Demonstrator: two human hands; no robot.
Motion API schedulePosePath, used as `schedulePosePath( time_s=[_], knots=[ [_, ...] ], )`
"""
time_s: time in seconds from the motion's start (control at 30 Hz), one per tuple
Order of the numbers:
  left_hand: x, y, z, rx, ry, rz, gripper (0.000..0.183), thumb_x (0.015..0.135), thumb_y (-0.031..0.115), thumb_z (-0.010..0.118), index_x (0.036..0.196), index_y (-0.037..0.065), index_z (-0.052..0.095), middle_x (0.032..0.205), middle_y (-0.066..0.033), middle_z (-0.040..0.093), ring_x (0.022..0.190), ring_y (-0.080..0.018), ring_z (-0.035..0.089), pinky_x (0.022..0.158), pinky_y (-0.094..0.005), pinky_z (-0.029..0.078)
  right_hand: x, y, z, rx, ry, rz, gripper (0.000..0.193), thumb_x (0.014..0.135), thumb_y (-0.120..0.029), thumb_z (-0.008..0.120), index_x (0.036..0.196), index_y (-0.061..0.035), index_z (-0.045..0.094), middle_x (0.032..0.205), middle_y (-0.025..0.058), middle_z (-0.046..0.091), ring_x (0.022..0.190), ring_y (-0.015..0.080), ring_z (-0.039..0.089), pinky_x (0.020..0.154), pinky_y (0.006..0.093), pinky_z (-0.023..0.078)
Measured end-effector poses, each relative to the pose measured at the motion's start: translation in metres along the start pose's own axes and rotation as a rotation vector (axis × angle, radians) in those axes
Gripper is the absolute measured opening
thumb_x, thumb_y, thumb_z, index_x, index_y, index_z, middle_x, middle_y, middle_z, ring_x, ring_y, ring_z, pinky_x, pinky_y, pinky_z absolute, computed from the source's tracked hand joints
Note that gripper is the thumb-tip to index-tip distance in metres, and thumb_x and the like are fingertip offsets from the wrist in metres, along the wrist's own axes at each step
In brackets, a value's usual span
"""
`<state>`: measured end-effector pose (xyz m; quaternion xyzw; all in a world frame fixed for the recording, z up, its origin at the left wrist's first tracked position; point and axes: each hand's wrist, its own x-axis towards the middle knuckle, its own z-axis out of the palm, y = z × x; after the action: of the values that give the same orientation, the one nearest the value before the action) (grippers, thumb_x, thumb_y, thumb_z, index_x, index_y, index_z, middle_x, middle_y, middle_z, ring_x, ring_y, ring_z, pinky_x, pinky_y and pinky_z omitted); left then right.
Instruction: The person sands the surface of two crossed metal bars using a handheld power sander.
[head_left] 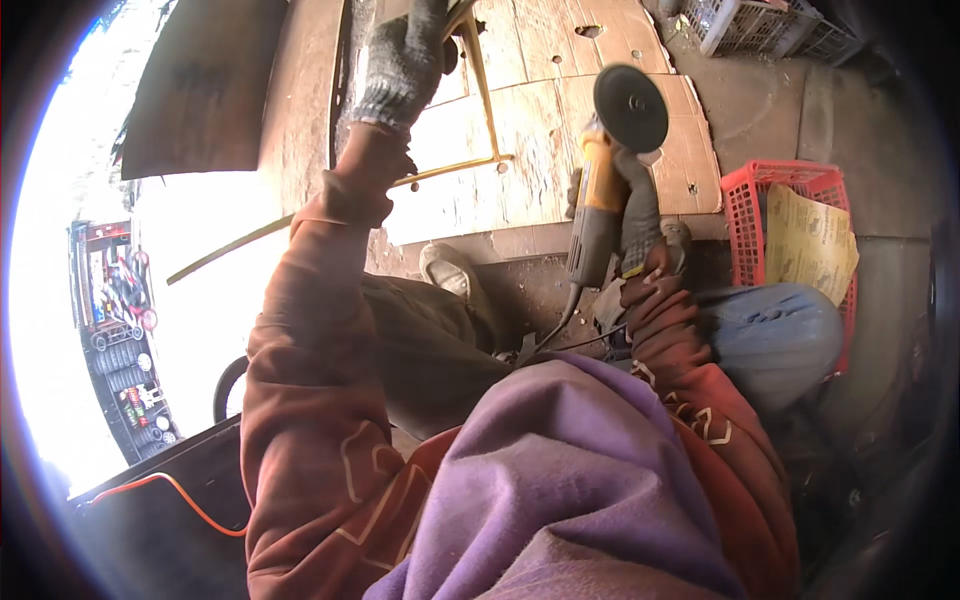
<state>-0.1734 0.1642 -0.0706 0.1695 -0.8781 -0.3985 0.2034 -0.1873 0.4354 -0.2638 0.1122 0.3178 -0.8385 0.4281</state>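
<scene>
My right hand (640, 210), in a dark glove, is wrapped round the body of a yellow and grey angle grinder (598, 190). The grinder's black disc (630, 108) faces up, above the flattened cardboard and apart from any workpiece. A cord runs from its rear end towards my lap. At the top of the view my left hand (398, 65), in a grey knit glove, is closed on a thin brownish metal frame (482, 95). One corner of this frame rests over the cardboard; its far part is cut off by the picture's edge, and my left fingertips are partly hidden.
Flattened cardboard (560, 150) with holes covers the ground ahead. A red plastic crate (745, 215) with a yellowish sheet (810, 240) stands at the right, a grey crate (740, 25) at the far right. A dark panel (205, 90) is at the upper left. An orange cord (190, 500) lies lower left.
</scene>
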Motion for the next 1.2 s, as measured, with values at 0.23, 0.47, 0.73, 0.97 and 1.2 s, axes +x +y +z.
schedulePosePath(
  time_s=[0.23,0.47,0.73,0.97,1.2],
  knots=[
    [-0.069,0.013,0.013,-0.042,-0.208,0.342,0.043,0.107,0.035,0.056,0.099,-0.002,0.077,0.068,-0.0075,0.068,0.065,-0.0144,0.065,0.059,-0.0289,0.051,-0.066,-0.075,0.032,-0.257,-0.293,-0.614,0.072,0.091,-0.035,0.073,0.14,0.0098,0.046,0.12,0.0268,0.065,0.104,0.0387,0.07,0.091,0.0534,0.06],
    [-0.119,-0.004,-0.012,0.154,0.043,0.276,0.034,0.084,0.023,0.068,0.114,0.007,0.07,0.101,-0.0155,0.07,0.083,-0.0319,0.068,0.073,-0.0406,0.057,-0.1,-0.072,0.023,0.164,-0.489,-0.38,0.07,0.092,-0.033,0.071,0.141,0.0087,0.045,0.125,0.0249,0.064,0.105,0.0338,0.07,0.093,0.0469,0.06],
    [-0.181,-0.061,-0.057,-0.432,0.049,-0.827,0.04,0.084,0.003,0.056,0.122,-0.006,0.06,0.109,-0.0154,0.073,0.098,-0.0276,0.071,0.078,-0.0411,0.061,-0.102,-0.058,0.013,-0.02,-0.359,-0.253,0.065,0.094,-0.032,0.067,0.143,0.0058,0.046,0.123,0.0236,0.065,0.106,0.0337,0.07,0.094,0.0458,0.06],
    [-0.179,-0.081,-0.053,-0.297,0.002,-0.661,0.042,0.081,-0.006,0.053,0.122,-0.005,0.062,0.11,-0.0165,0.074,0.101,-0.024,0.071,0.081,-0.0353,0.058,-0.118,-0.051,0.026,-0.165,-0.549,-0.165,0.067,0.1,-0.047,0.063,0.142,0.0022,0.047,0.122,0.0218,0.065,0.103,0.0318,0.07,0.089,0.0423,0.061],
    [-0.18,-0.081,-0.052,-0.138,-0.169,-0.309,0.044,0.081,0.0,0.053,0.124,-0.004,0.061,0.112,-0.0143,0.072,0.111,-0.0245,0.068,0.098,-0.0371,0.054,-0.109,-0.018,-0.041,-0.2,-0.612,0.135,0.062,0.103,-0.047,0.051,0.142,0.0013,0.045,0.124,0.0217,0.063,0.107,0.0334,0.065,0.09,0.0432,0.057]
  ],
)
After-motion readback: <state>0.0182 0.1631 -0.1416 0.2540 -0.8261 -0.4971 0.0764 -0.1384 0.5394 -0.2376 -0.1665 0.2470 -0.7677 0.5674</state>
